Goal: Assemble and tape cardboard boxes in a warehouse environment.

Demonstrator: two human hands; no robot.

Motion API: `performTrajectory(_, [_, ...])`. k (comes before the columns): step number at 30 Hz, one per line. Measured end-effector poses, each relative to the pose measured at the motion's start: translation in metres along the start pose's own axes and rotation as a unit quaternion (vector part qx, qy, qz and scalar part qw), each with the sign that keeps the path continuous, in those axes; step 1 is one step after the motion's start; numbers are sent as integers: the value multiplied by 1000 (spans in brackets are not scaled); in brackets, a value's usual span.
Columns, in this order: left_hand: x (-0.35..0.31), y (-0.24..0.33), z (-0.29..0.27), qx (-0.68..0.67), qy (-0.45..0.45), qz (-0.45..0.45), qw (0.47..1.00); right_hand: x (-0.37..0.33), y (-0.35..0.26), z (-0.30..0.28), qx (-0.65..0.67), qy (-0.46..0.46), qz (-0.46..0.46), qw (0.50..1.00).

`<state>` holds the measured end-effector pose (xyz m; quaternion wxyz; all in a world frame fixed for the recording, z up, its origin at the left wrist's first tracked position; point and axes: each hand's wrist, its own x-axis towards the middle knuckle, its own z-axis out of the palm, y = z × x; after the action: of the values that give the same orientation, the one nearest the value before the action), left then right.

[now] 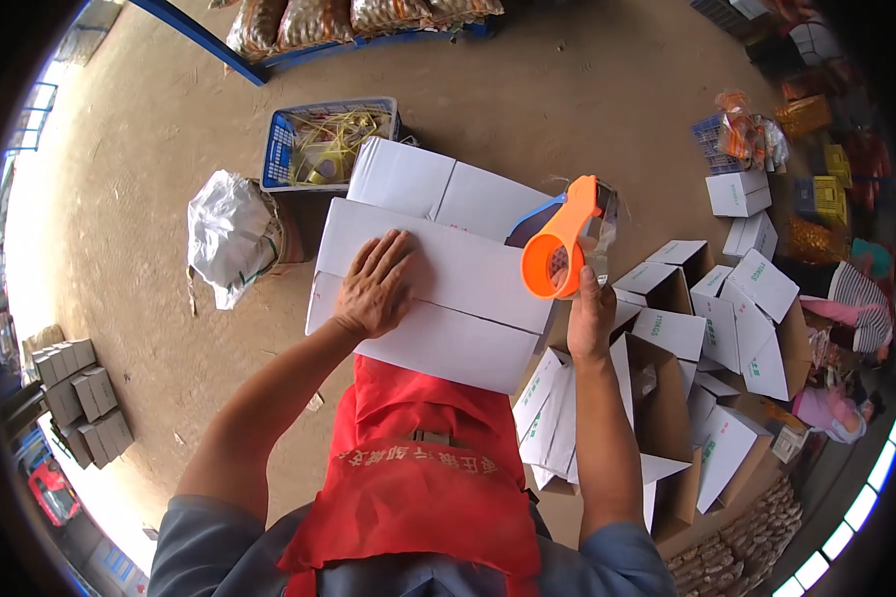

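My left hand (376, 286) lies flat on a closed white carton (473, 271), fingers stretched out and apart. The carton's top flaps meet at a seam running across it, just in front of my body. At its right end my right hand (592, 323) is wrapped round an orange tape dispenser (570, 217), with its round ring facing up. Clear film shows at the dispenser's far side, and a dark blue piece (536, 221) shows beside it. Another white carton (400, 179) stands right behind the first one.
A blue crate (280, 149) with yellow straps stands beyond the cartons, beside a white plastic sack (231, 234). Open white cartons (672, 333) pile up at right. Stacked boxes (88, 398) stand at left, filled sacks (314, 22) at the back. People sit at the far right.
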<state>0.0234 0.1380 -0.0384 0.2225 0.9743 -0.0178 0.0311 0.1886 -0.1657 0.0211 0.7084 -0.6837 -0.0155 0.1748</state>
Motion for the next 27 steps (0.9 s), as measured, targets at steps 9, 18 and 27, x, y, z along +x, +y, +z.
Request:
performTrajectory(9, [1, -2, -16, -128, 86, 28, 988, -75, 27, 80, -15, -27, 76, 997])
performTrajectory(18, [-10, -10, -24, -319, 72, -90, 941, -82, 24, 117, -73, 36, 117, 990])
performTrajectory(27, [-13, 45, -36, -461, -24, -56, 885, -84, 46, 120, -51, 19, 57, 997])
